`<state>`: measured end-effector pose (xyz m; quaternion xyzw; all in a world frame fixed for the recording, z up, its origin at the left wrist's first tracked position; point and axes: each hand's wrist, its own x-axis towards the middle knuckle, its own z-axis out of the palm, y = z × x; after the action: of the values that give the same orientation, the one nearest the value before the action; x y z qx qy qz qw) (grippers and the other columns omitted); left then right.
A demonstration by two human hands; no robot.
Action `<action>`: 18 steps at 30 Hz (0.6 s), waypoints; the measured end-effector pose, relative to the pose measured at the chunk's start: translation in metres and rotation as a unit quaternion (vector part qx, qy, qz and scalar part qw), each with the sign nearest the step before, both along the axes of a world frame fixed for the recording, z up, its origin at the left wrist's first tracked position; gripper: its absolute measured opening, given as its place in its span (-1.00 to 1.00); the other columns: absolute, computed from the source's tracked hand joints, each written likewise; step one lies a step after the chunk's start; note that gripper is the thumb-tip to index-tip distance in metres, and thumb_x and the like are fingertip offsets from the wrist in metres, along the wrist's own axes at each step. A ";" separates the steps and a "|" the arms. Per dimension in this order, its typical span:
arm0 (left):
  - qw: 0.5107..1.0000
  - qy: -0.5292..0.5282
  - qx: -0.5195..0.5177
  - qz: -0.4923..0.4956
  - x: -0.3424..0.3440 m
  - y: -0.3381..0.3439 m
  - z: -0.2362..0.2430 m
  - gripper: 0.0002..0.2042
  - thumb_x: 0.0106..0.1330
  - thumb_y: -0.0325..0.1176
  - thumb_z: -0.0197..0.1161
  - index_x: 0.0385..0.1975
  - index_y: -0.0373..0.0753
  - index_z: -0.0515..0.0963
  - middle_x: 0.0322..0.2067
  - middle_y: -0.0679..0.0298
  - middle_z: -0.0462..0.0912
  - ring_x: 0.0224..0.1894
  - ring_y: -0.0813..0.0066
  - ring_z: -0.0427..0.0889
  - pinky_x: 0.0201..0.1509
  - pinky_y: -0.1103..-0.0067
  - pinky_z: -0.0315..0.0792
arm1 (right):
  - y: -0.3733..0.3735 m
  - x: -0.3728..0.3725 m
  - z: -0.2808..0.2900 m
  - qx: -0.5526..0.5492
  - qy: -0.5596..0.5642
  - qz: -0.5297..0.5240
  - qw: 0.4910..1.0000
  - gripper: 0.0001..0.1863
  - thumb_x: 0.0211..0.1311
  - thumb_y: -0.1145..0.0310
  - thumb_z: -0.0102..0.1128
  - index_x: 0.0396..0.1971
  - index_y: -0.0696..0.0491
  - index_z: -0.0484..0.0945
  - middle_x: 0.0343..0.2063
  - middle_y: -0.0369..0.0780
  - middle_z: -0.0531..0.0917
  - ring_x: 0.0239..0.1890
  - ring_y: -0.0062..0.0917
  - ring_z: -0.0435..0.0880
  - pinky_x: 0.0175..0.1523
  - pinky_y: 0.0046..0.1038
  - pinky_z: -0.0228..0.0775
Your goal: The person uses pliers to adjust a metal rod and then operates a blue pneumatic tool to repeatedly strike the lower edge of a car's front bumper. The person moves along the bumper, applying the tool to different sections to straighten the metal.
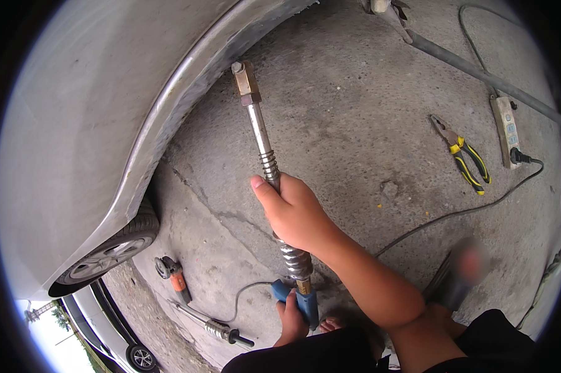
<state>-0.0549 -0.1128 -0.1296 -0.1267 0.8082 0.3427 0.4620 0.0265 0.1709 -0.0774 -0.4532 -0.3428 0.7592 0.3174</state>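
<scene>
- Long metal tool (269, 166): held above the concrete floor (355, 124), slanting from the floor's near edge toward its far left, where its bolt-headed tip comes near the silver car's panel (82, 137); whether they touch, I cannot tell.
- Right hand (298, 210): fingers closed round the shaft, between the thin upper spring and the thick lower coil, thumb laid forward.
- Left hand (291, 317): curled about the blue handle (306, 304) at the tool's near end; some of its fingers are hidden.
- Near the floor's left edge: an orange-bodied grinder (178, 283) and, just nearer, a second metal rod tool (217, 329), both lying down.
- Toward the floor's right edge: yellow-and-black pliers (457, 148) beside a white power strip (503, 127) with a black plug (518, 156) in it.
</scene>
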 end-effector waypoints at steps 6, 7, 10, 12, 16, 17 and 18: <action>0.999 -0.016 0.006 0.029 0.001 0.004 0.004 -0.50 0.36 -0.10 0.19 0.06 -0.33 0.21 -0.08 0.05 0.43 -0.08 0.27 0.53 -0.03 0.34 0.49 | 0.001 -0.001 -0.001 0.009 -0.015 0.003 1.000 -0.54 0.41 0.04 0.04 -0.54 0.12 0.40 -0.72 -0.24 0.47 -0.64 -0.48 0.47 -0.45 -0.34 0.32; 0.999 -0.017 0.008 0.029 0.000 0.003 0.004 -0.50 0.36 -0.09 0.19 0.07 -0.33 0.21 -0.07 0.06 0.42 -0.06 0.27 0.52 -0.02 0.33 0.49 | 0.000 0.000 0.000 0.012 -0.025 0.005 1.000 -0.54 0.40 0.03 0.06 -0.54 0.12 0.40 -0.71 -0.25 0.48 -0.64 -0.49 0.47 -0.45 -0.35 0.32; 0.997 -0.051 0.052 0.039 -0.009 -0.013 -0.006 -0.47 0.35 -0.02 0.19 0.07 -0.32 0.22 -0.04 0.07 0.40 -0.02 0.26 0.49 0.02 0.31 0.47 | -0.002 0.004 -0.003 0.033 0.001 0.013 0.999 -0.55 0.34 0.03 0.15 -0.56 0.10 0.41 -0.72 -0.27 0.50 -0.65 -0.55 0.48 -0.46 -0.41 0.33; 0.996 -0.051 0.044 0.057 -0.011 -0.018 -0.009 -0.45 0.35 0.02 0.19 0.06 -0.31 0.22 -0.03 0.09 0.39 -0.01 0.26 0.48 0.04 0.30 0.46 | -0.014 0.005 -0.016 0.008 0.054 0.040 0.998 -0.58 0.30 0.05 0.20 -0.58 0.08 0.42 -0.73 -0.29 0.52 -0.67 -0.59 0.48 -0.47 -0.46 0.33; 0.998 -0.011 0.038 0.055 -0.007 -0.015 -0.014 -0.53 0.43 0.06 0.02 0.02 -0.28 0.41 -0.17 0.14 0.59 -0.17 0.28 0.61 -0.08 0.37 0.51 | -0.010 0.003 -0.018 -0.040 0.091 0.091 0.991 -0.64 0.25 0.14 0.25 -0.62 0.04 0.44 -0.76 -0.30 0.54 -0.71 -0.65 0.49 -0.52 -0.51 0.32; 0.998 -0.011 0.038 0.054 -0.007 -0.016 -0.014 -0.53 0.43 0.06 0.01 0.01 -0.27 0.42 -0.18 0.14 0.60 -0.18 0.29 0.61 -0.08 0.37 0.51 | 0.001 0.001 -0.009 -0.040 0.074 0.088 0.993 -0.65 0.25 0.17 0.25 -0.64 0.04 0.44 -0.77 -0.30 0.54 -0.72 -0.66 0.49 -0.53 -0.51 0.32; 0.998 -0.013 0.037 0.051 -0.008 -0.015 -0.014 -0.54 0.43 0.05 0.01 0.00 -0.27 0.43 -0.19 0.15 0.60 -0.18 0.29 0.61 -0.09 0.37 0.51 | 0.017 -0.003 -0.001 -0.037 0.088 0.022 0.995 -0.66 0.22 0.21 0.26 -0.66 0.06 0.43 -0.78 -0.29 0.54 -0.74 -0.65 0.49 -0.58 -0.51 0.31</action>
<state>-0.0630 -0.1274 -0.1437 -0.1551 0.7815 0.3937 0.4585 0.0237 0.1876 -0.0788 -0.3880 -0.2951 0.8150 0.3131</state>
